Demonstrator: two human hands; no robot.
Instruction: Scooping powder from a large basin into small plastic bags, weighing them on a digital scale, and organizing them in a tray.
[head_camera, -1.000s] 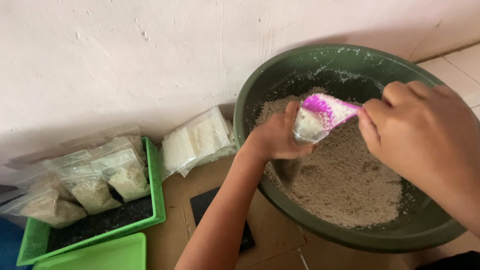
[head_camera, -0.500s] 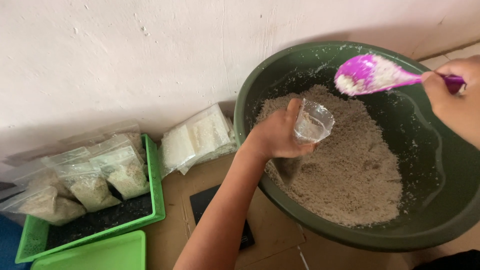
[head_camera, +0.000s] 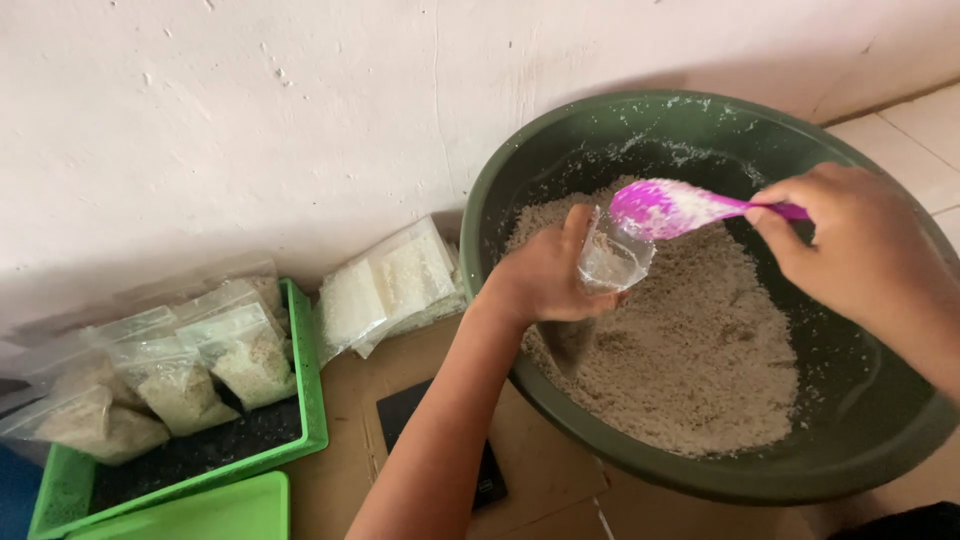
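A small clear bag (head_camera: 610, 258) is gripped open in the left hand (head_camera: 545, 280) over the green basin (head_camera: 520, 180); right-hand (head_camera: 860, 255) fingers pinch a pink spoon (head_camera: 665, 207). Keeping its tip inside the mouth should avoid spills.

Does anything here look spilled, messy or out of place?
Nothing is spilled. White grains cling to the basin wall above the meal, and the filled bags beside it lie in a loose, tilted pile against the wall.
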